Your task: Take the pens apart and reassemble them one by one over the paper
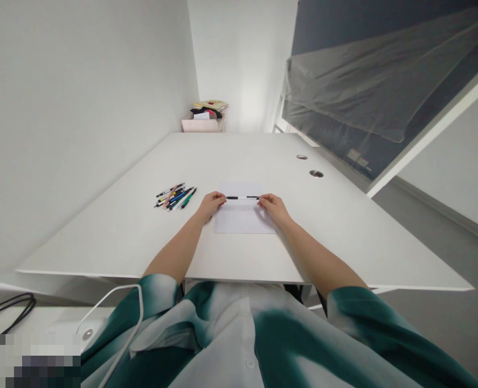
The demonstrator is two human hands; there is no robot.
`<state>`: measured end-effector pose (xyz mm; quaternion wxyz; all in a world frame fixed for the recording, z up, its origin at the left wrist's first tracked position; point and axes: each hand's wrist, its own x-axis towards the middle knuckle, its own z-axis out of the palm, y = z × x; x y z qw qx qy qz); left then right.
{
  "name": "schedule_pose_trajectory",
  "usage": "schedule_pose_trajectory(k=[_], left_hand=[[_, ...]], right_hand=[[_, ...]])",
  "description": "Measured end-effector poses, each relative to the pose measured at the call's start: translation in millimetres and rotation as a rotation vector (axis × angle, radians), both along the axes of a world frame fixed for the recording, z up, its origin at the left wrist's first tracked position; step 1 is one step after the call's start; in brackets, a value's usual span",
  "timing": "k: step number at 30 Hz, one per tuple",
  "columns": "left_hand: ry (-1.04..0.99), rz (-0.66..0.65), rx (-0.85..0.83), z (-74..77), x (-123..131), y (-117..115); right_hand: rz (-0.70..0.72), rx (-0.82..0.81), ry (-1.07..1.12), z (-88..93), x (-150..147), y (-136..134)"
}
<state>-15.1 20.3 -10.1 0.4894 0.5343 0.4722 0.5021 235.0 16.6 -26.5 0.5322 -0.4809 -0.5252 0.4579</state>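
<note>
A white pen with black end parts (pixel 242 198) lies level across the upper part of a white sheet of paper (pixel 244 221). My left hand (pixel 213 204) pinches its left end between thumb and fingers. At the other end, the fingertips of my right hand (pixel 275 208) are closed on the pen's tip. Whether the pen touches the paper or hangs just above it, I cannot tell. Left of my left hand, a loose pile of pens and pencils (pixel 175 197) rests on the white table (pixel 133 237), in black, blue, green, yellow and orange-pink.
At the table's far end stands a pale box (pixel 201 125) heaped with cloth-like items and papers. Two round metal grommets (pixel 316 173) sit near the right edge. A wall runs along the left; a dark panel under clear plastic sheeting (pixel 352 86) stands right. A white cable (pixel 140 307) crosses my left sleeve.
</note>
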Motion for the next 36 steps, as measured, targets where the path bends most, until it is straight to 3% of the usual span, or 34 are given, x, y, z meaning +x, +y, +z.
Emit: schedule_pose_trajectory(k=[36], left_hand=[[0.017, -0.005, 0.02, 0.5, 0.6, -1.3]], right_hand=[[0.001, 0.034, -0.025, -0.7, 1.1, -0.7]])
